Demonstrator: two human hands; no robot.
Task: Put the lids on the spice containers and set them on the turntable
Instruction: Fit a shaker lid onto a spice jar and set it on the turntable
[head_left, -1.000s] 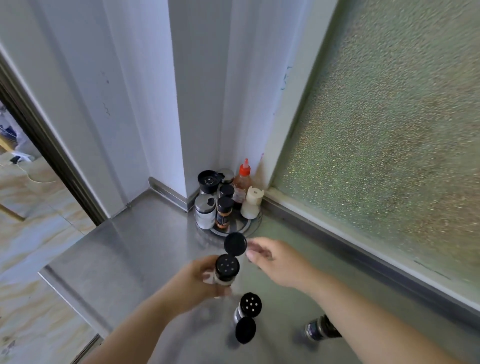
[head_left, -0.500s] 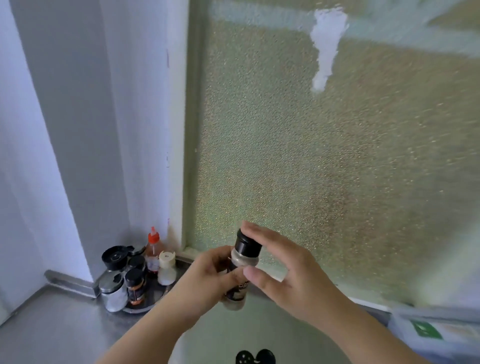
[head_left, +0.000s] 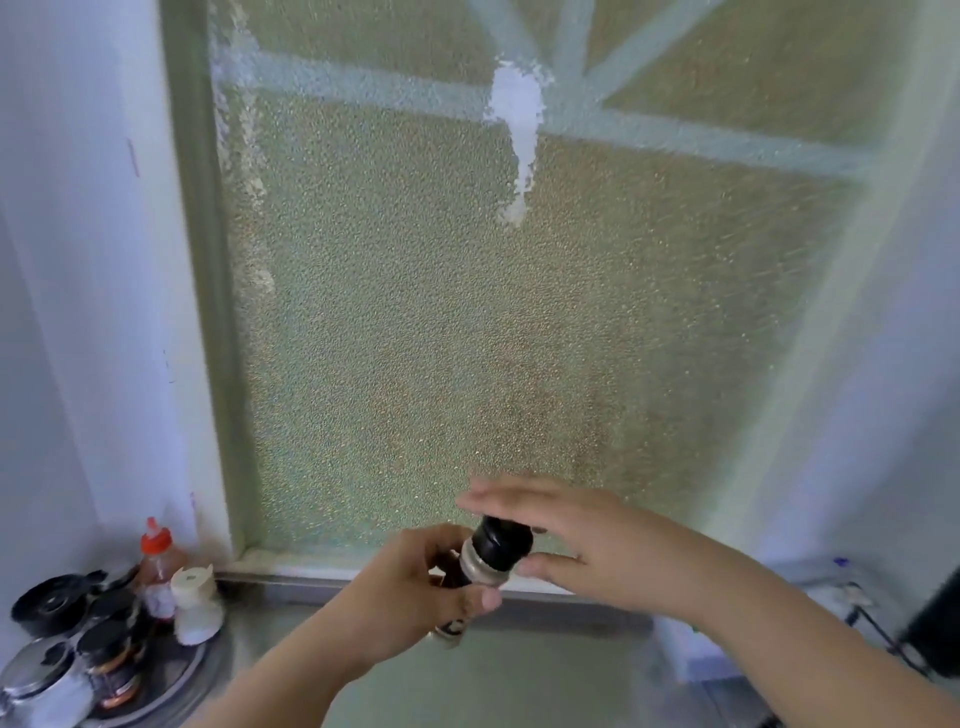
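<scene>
A small glass spice container is held tilted in mid-air in front of the frosted window, gripped around its body by my left hand. Its black lid sits on the neck. My right hand curves over the lid, thumb at the lid's lower side and fingers stretched above it. At the lower left the round metal turntable carries several bottles: a red-capped sauce bottle, a white-capped bottle, dark-lidded spice jars and a shiny metal-topped shaker.
The frosted window fills the view ahead, with its sill running behind my hands. White wall stands on the left. The steel counter lies below. A dark object and cables are at the far right edge.
The view has tilted up and right, away from the counter. The container came up off the counter, the lid went onto its neck, and my right hand now covers it.
</scene>
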